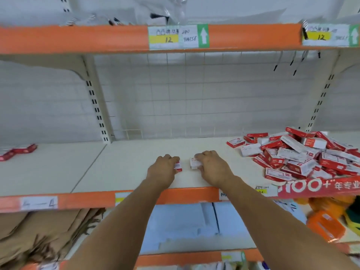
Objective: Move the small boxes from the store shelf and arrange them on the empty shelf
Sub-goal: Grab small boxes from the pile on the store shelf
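A cream shelf [136, 168] with an orange front edge is spanning the view, and everything here is placed against it. A loose pile of red-and-white boxes [303, 154] is lying heaped at its right end. Both forearms are reaching up over the front edge, palms down. The left hand [163, 168] is curling its fingers over a small box [178, 165] near the shelf's middle. Just right of it, the right hand [211, 164] is gripping a second small box [194, 163] on the shelf surface.
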{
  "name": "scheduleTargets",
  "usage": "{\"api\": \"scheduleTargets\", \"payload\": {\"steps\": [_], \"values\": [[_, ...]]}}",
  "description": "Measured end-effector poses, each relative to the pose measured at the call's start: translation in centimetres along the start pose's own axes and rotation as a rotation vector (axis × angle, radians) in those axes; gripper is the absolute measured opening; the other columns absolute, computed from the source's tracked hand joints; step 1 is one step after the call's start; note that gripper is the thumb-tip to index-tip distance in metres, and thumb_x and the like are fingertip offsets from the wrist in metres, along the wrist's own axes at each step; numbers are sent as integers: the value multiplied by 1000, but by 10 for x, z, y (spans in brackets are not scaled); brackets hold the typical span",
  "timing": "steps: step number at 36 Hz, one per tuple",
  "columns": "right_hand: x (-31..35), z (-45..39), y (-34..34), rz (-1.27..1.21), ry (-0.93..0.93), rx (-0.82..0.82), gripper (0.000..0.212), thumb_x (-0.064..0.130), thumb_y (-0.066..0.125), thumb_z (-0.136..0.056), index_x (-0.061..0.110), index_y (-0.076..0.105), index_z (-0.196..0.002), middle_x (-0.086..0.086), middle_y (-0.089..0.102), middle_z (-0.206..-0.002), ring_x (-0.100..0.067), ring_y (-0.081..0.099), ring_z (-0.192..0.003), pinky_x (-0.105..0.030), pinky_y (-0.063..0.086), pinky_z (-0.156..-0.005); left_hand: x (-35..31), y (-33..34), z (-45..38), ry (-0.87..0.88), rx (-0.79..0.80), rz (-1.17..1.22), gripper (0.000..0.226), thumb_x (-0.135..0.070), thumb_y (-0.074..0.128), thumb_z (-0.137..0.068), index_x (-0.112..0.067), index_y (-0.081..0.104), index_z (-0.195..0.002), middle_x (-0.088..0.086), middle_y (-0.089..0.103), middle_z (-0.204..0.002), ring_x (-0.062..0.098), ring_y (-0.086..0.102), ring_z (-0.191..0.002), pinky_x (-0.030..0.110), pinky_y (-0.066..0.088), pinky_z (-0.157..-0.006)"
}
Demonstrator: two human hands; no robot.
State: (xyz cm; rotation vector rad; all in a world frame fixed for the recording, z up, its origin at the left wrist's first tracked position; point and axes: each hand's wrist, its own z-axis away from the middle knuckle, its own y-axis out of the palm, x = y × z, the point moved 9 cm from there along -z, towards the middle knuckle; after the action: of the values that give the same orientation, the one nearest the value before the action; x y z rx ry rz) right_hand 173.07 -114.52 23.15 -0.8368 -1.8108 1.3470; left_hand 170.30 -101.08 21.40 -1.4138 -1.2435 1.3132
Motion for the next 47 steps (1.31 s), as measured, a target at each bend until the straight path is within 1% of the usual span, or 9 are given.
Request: {"api": "scheduleTargets", "payload": {"steps": [7,12,20,25,29,33,36,40,47], "values": [[81,-3,10,-57,-145,28,49,15,49,-96,16,35,-143,-5,46,-135,-24,37,-126,-36,43,-95,63,-28,54,-169,-46,-35,42,-21,45,-99,-25,41,-141,4,48,-132,24,43,-120,37,45,-90],[139,-1,14,-74,-240,49,39,20,49,-98,14,44,-136,-5,46,-133,-23,36,-126,-36,42,-95,103,-46,94,-270,-71,-35,42,-21,44,-99,-24,42,-141,4,48,-131,25,43,-120,38,45,-88],[239,2,25,-102,-363,75,38,20,48,-98,14,45,-135,-6,47,-131,-23,37,-124,-36,42,-92,174,-76,164,-387,-113,-39,42,-18,46,-97,-23,43,-139,5,49,-127,26,43,-118,40,45,-88],[311,7,33,-118,-416,84,41,18,47,-96,15,44,-136,-5,47,-133,-23,37,-125,-36,42,-93,230,-92,211,-436,-119,-47,46,-16,46,-96,-21,41,-141,8,48,-130,27,42,-121,38,42,-89],[373,10,42,-117,-457,100,42,19,47,-97,14,42,-138,-6,46,-135,-23,35,-127,-35,41,-94,279,-105,247,-469,-116,-53,47,-22,48,-98,-21,38,-144,6,45,-137,27,40,-126,40,42,-94],[434,13,50,-134,-488,93,41,22,48,-98,14,42,-138,-7,47,-133,-24,37,-125,-35,40,-94,329,-119,284,-516,-134,-54,47,-25,47,-99,-24,37,-145,4,46,-136,26,40,-124,40,45,-95],[473,16,58,-148,-502,92,42,23,48,-98,16,41,-138,-6,47,-132,-24,38,-123,-34,40,-92,360,-128,309,-542,-144,-66,46,-25,47,-99,-25,37,-145,3,46,-136,24,39,-125,40,44,-96],[517,16,70,-145,-511,90,40,24,50,-97,16,44,-136,-7,50,-130,-24,41,-122,-35,42,-92,392,-135,336,-547,-154,-95,45,-23,48,-98,-23,39,-142,3,47,-134,23,41,-123,37,43,-93],[584,2,87,-144,-550,97,36,26,50,-98,16,47,-132,-7,51,-128,-24,42,-119,-34,42,-88,458,-140,364,-625,-170,-62,47,-21,46,-98,-26,37,-144,2,48,-131,22,41,-122,35,42,-89]]}}
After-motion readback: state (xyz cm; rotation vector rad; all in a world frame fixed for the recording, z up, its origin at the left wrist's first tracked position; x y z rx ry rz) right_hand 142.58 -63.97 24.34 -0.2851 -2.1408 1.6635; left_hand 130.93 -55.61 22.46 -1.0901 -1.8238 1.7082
